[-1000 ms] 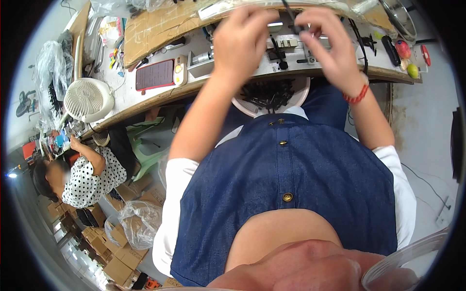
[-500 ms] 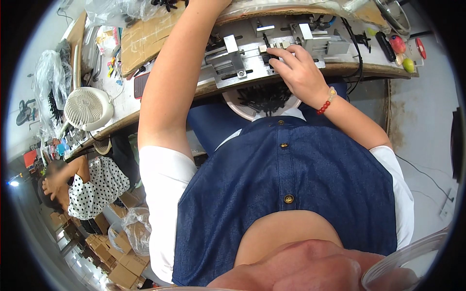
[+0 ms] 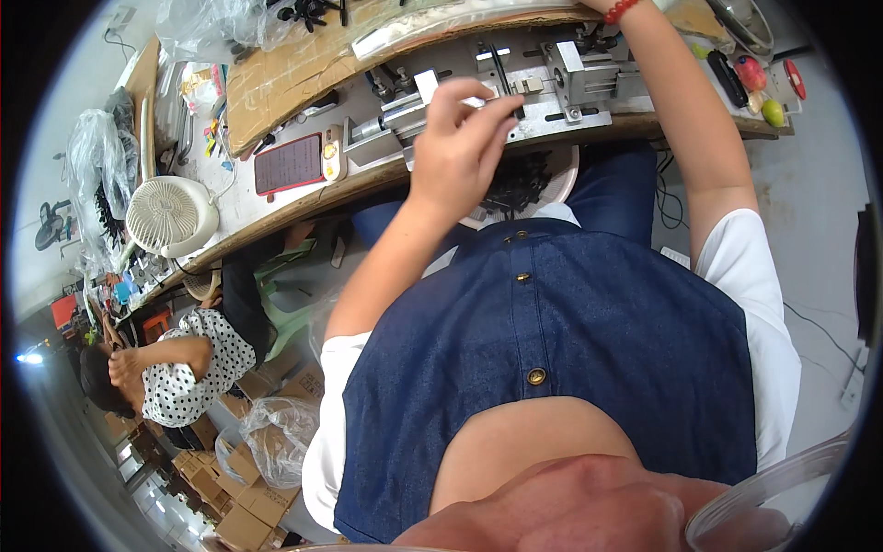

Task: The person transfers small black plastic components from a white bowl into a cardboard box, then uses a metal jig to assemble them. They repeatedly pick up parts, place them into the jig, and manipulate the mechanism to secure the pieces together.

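Note:
My left hand (image 3: 460, 152) is over the near side of a metal clamping jig (image 3: 579, 83) on the bench. Its thumb and forefinger come together at the near end of a thin black rod-shaped part (image 3: 499, 66), which lies across the jig's middle beside small pale blocks (image 3: 526, 86). My right hand (image 3: 600, 4) reaches to the far edge of the view; its fingers are cut off, and a red bead bracelet shows at the wrist. A round pale basket (image 3: 572, 179) of black parts (image 3: 524, 184) sits below the bench edge, in front of my lap.
Cardboard (image 3: 276, 87) and a clear plastic bag (image 3: 207, 28) lie at the far left. A phone (image 3: 290, 166) and a white fan (image 3: 170, 216) stand left of the jig. Fruit (image 3: 773, 113) is at the right end. Another person (image 3: 189, 368) sits at the lower left.
My left hand has come back from the far edge to the jig. My right hand has left the jig and reached away to the far edge.

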Available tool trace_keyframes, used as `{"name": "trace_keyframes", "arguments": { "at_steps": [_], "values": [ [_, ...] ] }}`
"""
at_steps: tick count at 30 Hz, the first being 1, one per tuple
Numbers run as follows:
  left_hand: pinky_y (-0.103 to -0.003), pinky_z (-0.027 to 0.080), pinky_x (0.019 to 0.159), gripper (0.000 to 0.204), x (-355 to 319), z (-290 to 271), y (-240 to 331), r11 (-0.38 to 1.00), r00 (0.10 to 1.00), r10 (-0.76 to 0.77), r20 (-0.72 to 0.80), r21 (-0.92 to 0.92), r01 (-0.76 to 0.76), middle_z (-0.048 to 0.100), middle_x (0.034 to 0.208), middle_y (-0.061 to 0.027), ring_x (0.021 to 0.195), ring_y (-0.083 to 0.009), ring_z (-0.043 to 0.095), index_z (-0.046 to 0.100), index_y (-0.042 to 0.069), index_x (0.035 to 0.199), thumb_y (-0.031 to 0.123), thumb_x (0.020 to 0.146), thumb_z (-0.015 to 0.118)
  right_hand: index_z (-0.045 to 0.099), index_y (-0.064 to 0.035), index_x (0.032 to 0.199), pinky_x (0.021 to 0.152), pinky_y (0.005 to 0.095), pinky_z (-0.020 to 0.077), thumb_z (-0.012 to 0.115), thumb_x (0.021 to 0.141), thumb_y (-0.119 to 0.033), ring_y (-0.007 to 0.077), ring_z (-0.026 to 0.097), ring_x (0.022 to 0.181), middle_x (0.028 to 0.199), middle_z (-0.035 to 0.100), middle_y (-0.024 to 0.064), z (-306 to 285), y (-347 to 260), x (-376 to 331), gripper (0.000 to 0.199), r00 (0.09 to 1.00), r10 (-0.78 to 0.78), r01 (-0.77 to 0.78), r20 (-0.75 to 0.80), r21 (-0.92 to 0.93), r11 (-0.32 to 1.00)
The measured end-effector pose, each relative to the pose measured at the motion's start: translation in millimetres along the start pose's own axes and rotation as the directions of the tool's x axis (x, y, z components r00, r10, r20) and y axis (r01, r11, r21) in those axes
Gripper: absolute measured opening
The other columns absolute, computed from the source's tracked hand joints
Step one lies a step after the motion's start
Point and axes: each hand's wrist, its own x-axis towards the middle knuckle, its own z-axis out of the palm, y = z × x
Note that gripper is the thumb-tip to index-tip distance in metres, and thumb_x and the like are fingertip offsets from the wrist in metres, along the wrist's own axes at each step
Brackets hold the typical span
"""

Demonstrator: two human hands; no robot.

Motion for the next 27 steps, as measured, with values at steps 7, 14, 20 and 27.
{"name": "trace_keyframes", "arguments": {
  "at_steps": [7,14,20,27],
  "values": [
    [-0.036,0.056,0.063,0.02,-26.4,27.6,-11.8,0.991,0.988,-0.119,0.1,0.081,0.111,0.061,0.121,-0.0074,0.069,-0.0213,0.068,0.073,0.009,0.111,0.009,0.091,0.075,0.069,-0.0048,0.101,0.081,0.0434,0.0491,0.07,0.09,-0.014,0.0351,0.061,0.093,0.095,0.07,0.012,-8.6,-5.9,-6.1,0.014,0.991,0.014,0.01,-0.134,0.179,0.984],
    [-0.035,0.062,0.079,0.025,-26.2,29.8,-8.8,0.983,0.984,-0.147,0.105,0.129,0.133,0.07,0.131,-0.0069,0.096,-0.0276,0.074,0.074,0.013,0.117,0.013,0.092,0.074,0.068,-0.0015,0.109,0.074,0.0365,0.0487,0.068,0.094,-0.01,0.0252,0.061,0.079,0.092,0.066,0.0133,-40.4,-42.2,-41.3,0.017,0.956,0.193,-0.035,-0.223,0.565,0.824],
    [-0.036,0.062,0.083,0.038,9.7,-0.7,-6.8,0.993,0.995,-0.068,0.074,0.098,0.061,0.072,0.122,-0.007,0.099,-0.0272,0.074,0.073,0.016,0.125,0.003,0.091,0.068,0.074,-0.007,0.109,0.088,0.0375,0.0505,0.072,0.092,-0.01,0.0288,0.066,0.096,0.094,0.071,0.009,-63.0,-101.2,-105.0,0.018,0.973,0.229,-0.162,-0.022,0.643,0.748],
    [-0.04,0.051,0.096,0.029,129.7,-53.8,-74.3,0.824,0.979,0.169,0.115,0.529,-0.204,0.067,0.129,-0.0113,0.11,-0.0328,0.06,0.079,0.008,0.106,0.002,0.082,0.063,0.067,-0.0039,0.108,0.095,0.0407,0.0501,0.07,0.085,-0.004,0.0301,0.058,0.108,0.127,0.065,0.0084,-22.2,-143.8,-146.9,0.022,1.0,-0.009,-0.001,0.024,0.394,0.919]
  ]
}}
